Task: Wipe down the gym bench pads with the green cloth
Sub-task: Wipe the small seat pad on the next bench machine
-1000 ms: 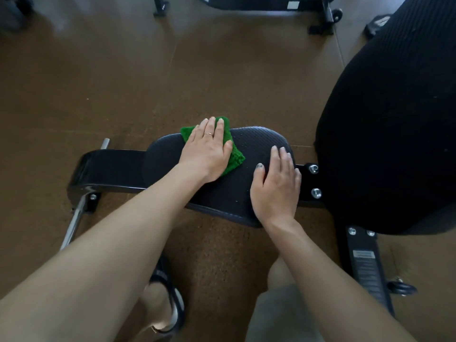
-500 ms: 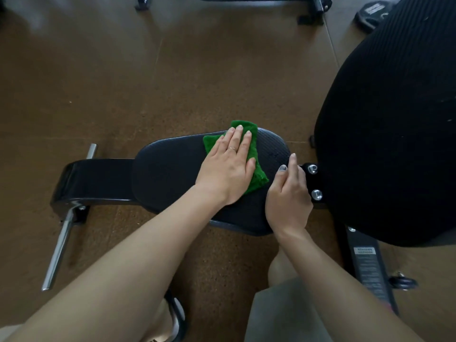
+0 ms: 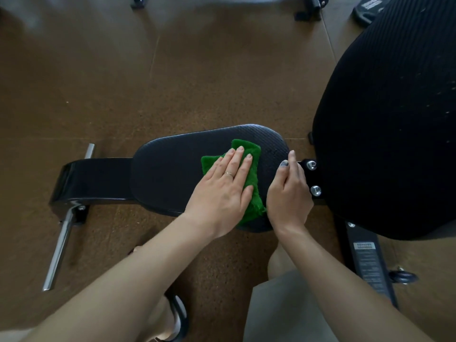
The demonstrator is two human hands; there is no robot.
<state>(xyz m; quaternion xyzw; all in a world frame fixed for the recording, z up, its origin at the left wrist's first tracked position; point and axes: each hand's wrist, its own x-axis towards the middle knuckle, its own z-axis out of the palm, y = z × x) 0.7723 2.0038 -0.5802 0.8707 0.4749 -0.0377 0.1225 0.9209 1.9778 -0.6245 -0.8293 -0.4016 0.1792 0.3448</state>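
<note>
A small black bench pad [image 3: 172, 174] lies across the middle of the view. The folded green cloth [image 3: 251, 156] rests on its right half. My left hand [image 3: 222, 188] presses flat on the cloth, fingers together and stretched out. My right hand [image 3: 288, 193] grips the pad's right end, fingers curled over the edge beside two silver bolts [image 3: 311, 165]. A large black ribbed back pad [image 3: 389, 119] fills the right side.
The bench's black frame end [image 3: 74, 183] with a chrome bar [image 3: 59, 248] sits at left on the brown floor. A frame leg with a label [image 3: 367, 262] runs down at right. Other equipment feet [image 3: 306, 11] and a weight plate [image 3: 367, 8] lie at the top.
My left hand has slid the green cloth to the right along the small pad, up against my right hand. My right hand moved from flat on the pad to gripping its right end.
</note>
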